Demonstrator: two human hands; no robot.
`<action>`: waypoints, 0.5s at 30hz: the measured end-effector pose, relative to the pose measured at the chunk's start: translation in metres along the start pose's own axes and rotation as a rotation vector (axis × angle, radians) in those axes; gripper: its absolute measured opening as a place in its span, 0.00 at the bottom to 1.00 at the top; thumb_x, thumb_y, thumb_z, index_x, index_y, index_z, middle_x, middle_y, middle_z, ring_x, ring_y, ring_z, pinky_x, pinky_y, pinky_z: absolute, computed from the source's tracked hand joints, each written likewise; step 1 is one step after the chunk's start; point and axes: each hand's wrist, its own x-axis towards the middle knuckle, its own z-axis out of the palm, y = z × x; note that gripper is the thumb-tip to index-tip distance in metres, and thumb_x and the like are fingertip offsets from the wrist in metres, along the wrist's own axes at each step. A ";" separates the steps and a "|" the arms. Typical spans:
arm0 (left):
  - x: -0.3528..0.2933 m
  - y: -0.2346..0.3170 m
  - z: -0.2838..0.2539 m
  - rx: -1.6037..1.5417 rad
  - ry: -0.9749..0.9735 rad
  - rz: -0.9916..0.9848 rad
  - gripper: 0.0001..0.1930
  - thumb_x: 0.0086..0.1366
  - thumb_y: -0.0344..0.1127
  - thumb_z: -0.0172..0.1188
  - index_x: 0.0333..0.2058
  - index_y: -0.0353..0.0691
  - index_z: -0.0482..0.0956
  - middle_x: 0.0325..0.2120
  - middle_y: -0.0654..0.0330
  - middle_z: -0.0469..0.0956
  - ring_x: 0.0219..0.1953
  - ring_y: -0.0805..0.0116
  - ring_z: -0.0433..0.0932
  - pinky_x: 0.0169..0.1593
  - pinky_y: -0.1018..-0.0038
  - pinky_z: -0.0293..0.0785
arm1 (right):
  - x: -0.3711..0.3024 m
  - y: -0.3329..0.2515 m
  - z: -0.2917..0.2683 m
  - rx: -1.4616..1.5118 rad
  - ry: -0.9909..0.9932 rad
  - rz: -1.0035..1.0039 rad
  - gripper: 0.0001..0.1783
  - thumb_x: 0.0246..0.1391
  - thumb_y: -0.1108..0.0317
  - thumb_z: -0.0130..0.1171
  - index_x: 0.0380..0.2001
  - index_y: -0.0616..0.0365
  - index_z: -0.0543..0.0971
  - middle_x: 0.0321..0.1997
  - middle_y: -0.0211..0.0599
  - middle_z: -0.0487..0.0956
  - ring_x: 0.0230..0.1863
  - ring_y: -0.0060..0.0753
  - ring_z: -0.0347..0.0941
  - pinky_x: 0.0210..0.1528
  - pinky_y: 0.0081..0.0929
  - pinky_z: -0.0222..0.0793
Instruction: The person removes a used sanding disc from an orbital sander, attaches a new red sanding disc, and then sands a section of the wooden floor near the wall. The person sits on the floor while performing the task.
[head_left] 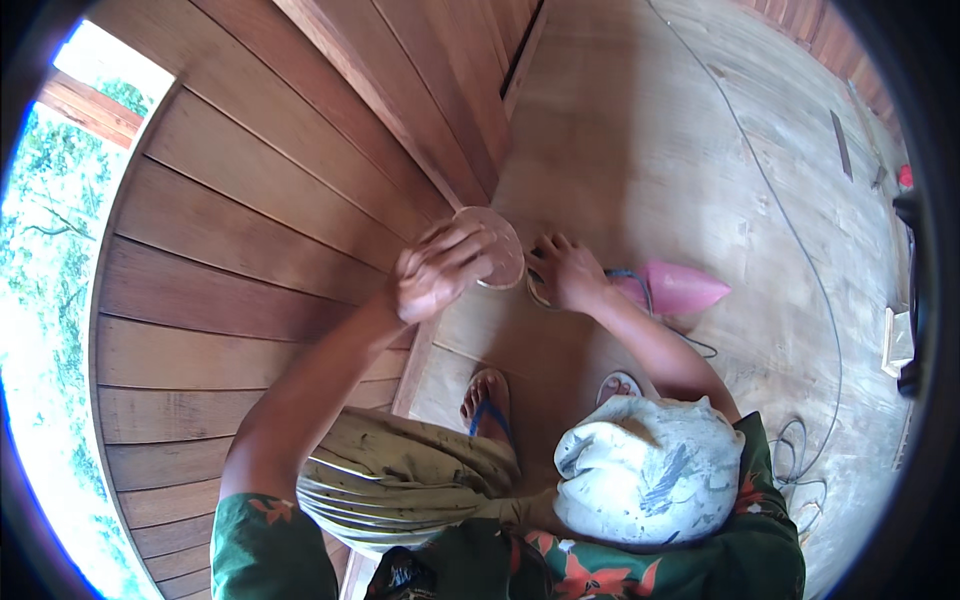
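Beside the foot of the plank wall, my left hand (445, 265) holds a round reddish-brown sanding disc (507, 245) with a pale rim, its fingers bent over the disc's face. Just to the right, my right hand (570, 272) is low over the floor, fingers curled over a dark tool with a curved pale edge (538, 291). Most of that tool is hidden under the hand, so its kind is unclear. A pink pointed bag (685, 287) lies behind the right wrist, with a blue cord around its narrow end.
A wooden plank wall (230, 240) rises on the left, with a bright opening beyond it. A thin cable (765, 165) runs along the floor (590, 110) to loose coils at the lower right. Stained white cloth (650, 470) covers my right knee. A dark strip (841, 145) lies far right.
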 end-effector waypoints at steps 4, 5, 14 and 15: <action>0.029 0.018 -0.069 0.080 0.160 0.047 0.12 0.56 0.35 0.70 0.40 0.43 0.85 0.54 0.56 0.87 0.55 0.55 0.86 0.55 0.60 0.86 | -0.003 -0.001 -0.002 0.012 -0.063 0.029 0.27 0.66 0.56 0.66 0.67 0.39 0.83 0.61 0.41 0.81 0.65 0.53 0.78 0.60 0.53 0.79; 0.032 0.022 -0.082 0.074 0.205 0.042 0.12 0.55 0.35 0.70 0.40 0.42 0.85 0.53 0.55 0.87 0.54 0.55 0.87 0.53 0.61 0.87 | -0.004 -0.001 -0.003 0.021 -0.070 0.037 0.27 0.65 0.56 0.67 0.67 0.40 0.83 0.61 0.41 0.81 0.65 0.53 0.78 0.60 0.53 0.79; -0.001 0.053 -0.154 0.346 0.395 0.007 0.12 0.56 0.36 0.77 0.37 0.44 0.83 0.50 0.57 0.91 0.48 0.58 0.89 0.46 0.63 0.85 | -0.012 0.005 -0.006 0.146 -0.096 0.144 0.38 0.56 0.45 0.77 0.67 0.47 0.82 0.57 0.46 0.83 0.63 0.57 0.81 0.58 0.54 0.84; -0.003 0.056 -0.159 0.359 0.406 0.000 0.12 0.56 0.36 0.76 0.36 0.45 0.83 0.50 0.57 0.91 0.48 0.58 0.90 0.46 0.62 0.86 | -0.012 0.005 -0.005 0.115 -0.126 0.176 0.38 0.56 0.45 0.77 0.67 0.47 0.81 0.58 0.47 0.83 0.64 0.57 0.81 0.59 0.54 0.84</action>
